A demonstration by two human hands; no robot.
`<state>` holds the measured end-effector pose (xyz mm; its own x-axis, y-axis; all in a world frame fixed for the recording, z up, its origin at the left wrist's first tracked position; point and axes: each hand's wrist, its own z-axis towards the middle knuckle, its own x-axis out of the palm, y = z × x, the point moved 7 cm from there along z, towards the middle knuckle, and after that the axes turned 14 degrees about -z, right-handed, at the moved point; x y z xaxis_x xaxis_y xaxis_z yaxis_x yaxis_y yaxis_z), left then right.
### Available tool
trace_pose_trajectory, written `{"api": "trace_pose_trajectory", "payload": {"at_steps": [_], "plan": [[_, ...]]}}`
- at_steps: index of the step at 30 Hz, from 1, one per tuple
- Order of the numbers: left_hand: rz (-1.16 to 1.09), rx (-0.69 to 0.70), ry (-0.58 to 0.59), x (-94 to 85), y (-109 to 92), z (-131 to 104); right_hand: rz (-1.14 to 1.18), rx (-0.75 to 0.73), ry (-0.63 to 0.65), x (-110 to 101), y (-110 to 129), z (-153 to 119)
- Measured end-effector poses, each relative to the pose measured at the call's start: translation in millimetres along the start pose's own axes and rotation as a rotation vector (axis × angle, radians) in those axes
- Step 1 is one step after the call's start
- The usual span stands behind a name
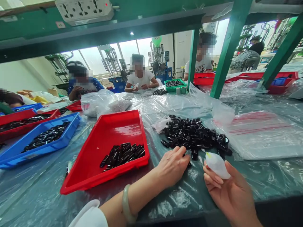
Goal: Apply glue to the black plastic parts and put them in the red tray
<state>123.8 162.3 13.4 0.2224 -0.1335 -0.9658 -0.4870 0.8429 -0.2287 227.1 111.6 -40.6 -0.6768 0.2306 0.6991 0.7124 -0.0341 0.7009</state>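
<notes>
The left hand [174,165] reaches palm down to the near edge of a loose pile of black pieces [191,134], its fingers bent and close together; the fingertips are hidden behind the hand, with a dark bit showing beside them, so whether they pinch a piece or only touch one I cannot tell. The right hand [233,190] is turned partly palm up, thumb and fingers closed around a white item [217,165] with a yellow tip; its underside is hidden by the fingers, and what it is made of is hard to make out.

The pile lies on the plastic-covered table [175,205], overlapping so much that single pieces blur together; a crumpled whitish wrap [161,125] lies against its left side, and flat clear bags [265,138] lie to its right. Left of the pile stands a red tray [94,154] with more black pieces in its near part; beyond it to the left, a blue tray [63,140] holds similar ones, its left end cut off by the picture's edge. Across the table sit co-workers, their faces blurred; a green frame [220,53] partly blocks the view, and the power strip [86,11] on it is cut off at the top.
</notes>
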Motion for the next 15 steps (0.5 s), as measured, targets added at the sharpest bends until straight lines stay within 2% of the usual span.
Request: {"api": "trace_pose_trajectory", "payload": {"at_steps": [5, 9, 11, 15], "plan": [[-0.085, -0.054, 0.005, -1.1, -17.4, -27.4, -0.082, 0.028, 0.012, 2.8, -1.4, -3.1], [-0.221, -0.146, -0.063, -9.6, -27.0, -59.7, -0.146, 0.025, 0.066, 16.1, -10.7, -0.9], [-0.359, -0.206, -0.183, -14.3, -28.0, -78.2, -0.183, 0.020, 0.078, 19.5, -14.1, -0.4], [-0.770, -0.310, -0.545, -17.9, -19.5, -114.9, -0.276, -0.005, 0.053, 8.8, -10.3, -4.0]]}}
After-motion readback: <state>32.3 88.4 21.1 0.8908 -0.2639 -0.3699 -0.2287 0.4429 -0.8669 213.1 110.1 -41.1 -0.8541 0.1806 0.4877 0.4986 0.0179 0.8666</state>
